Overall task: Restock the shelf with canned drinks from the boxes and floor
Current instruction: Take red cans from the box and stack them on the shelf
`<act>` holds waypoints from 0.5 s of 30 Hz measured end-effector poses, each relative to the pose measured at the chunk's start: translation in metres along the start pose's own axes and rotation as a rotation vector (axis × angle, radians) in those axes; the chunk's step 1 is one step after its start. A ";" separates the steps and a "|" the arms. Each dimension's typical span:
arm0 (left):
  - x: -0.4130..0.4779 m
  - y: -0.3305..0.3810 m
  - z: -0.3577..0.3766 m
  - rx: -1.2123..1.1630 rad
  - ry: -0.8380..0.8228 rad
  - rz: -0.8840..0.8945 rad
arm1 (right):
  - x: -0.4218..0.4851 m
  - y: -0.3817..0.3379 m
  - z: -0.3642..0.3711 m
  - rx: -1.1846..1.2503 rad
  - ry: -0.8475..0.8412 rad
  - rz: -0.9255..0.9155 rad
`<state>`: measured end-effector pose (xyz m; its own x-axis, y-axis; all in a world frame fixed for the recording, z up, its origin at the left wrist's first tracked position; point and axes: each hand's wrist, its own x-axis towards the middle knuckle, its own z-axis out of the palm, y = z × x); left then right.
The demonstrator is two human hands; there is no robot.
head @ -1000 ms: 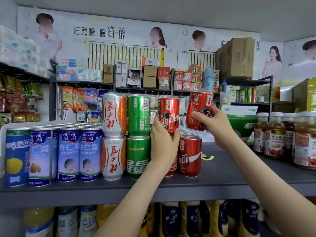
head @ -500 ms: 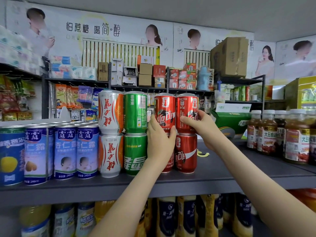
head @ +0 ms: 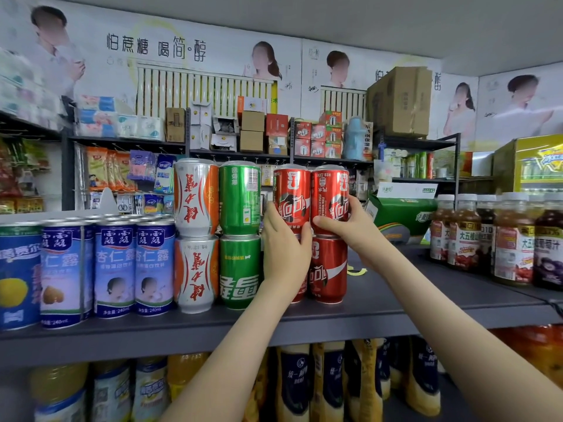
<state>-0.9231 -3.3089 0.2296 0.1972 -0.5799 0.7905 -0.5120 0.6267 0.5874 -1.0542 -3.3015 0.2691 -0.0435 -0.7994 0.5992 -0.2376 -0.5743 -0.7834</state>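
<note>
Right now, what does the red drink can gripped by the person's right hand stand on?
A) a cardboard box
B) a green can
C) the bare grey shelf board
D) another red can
D: the red drink can in the right hand sits stacked on a lower red can, which stands on the grey metal shelf.
</note>
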 end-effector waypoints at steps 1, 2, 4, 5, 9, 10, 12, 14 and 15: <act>-0.001 0.000 0.000 0.001 -0.002 0.002 | -0.001 0.000 0.000 -0.006 -0.001 -0.002; -0.001 0.000 0.000 0.004 -0.003 0.005 | -0.001 -0.001 0.000 -0.009 -0.003 -0.004; -0.003 0.001 0.000 0.012 -0.011 0.014 | -0.002 -0.001 0.000 -0.015 -0.007 -0.009; -0.005 0.001 0.000 0.016 -0.016 0.018 | -0.002 0.000 0.000 -0.022 -0.007 -0.009; -0.013 0.002 -0.003 0.070 -0.021 0.046 | -0.006 0.003 0.001 -0.088 0.020 -0.018; -0.015 0.002 -0.004 0.091 -0.020 0.057 | -0.010 0.003 0.002 -0.102 0.024 -0.033; -0.021 0.003 -0.005 0.132 -0.022 0.088 | -0.018 0.004 0.004 -0.120 0.037 -0.077; -0.026 0.004 -0.007 0.168 -0.026 0.120 | -0.026 0.006 0.007 -0.152 0.054 -0.127; -0.028 0.004 -0.007 0.182 -0.028 0.132 | -0.029 0.008 0.008 -0.172 0.063 -0.151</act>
<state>-0.9249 -3.2865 0.2108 0.0961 -0.5151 0.8517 -0.6749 0.5952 0.4361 -1.0472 -3.2837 0.2442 -0.0543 -0.6910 0.7209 -0.4074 -0.6438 -0.6477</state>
